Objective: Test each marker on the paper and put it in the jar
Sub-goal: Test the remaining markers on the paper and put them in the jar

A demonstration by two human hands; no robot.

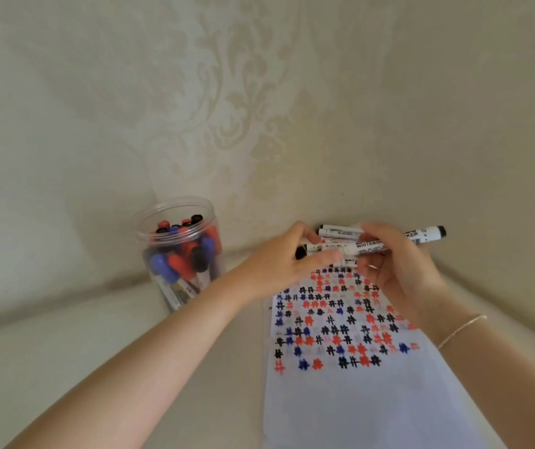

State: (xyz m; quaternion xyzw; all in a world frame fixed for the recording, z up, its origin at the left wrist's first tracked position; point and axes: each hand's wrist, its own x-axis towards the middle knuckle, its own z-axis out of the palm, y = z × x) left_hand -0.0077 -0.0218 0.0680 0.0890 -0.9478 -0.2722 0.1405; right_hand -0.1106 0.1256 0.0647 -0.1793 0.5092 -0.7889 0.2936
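White-barrelled and black-capped, the marker (386,243) lies level across the upper right of centre, held by both hands above the top edge of the paper (350,400). The right hand (399,270) curls round the barrel; the left hand (287,259) pinches the capped end. The step looks like uncapping: best to pull the cap straight off along the barrel while the right hand keeps the barrel firm, then mark a bare patch low on the paper, since the upper part is crowded with red, blue and black hash marks. A few more markers (340,233) lie just behind the hands. The jar (178,251), clear plastic and part full of capped markers, stands at centre left, near the left hand. Everything rests on a pale cream surface against patterned cream wallpaper (227,92).
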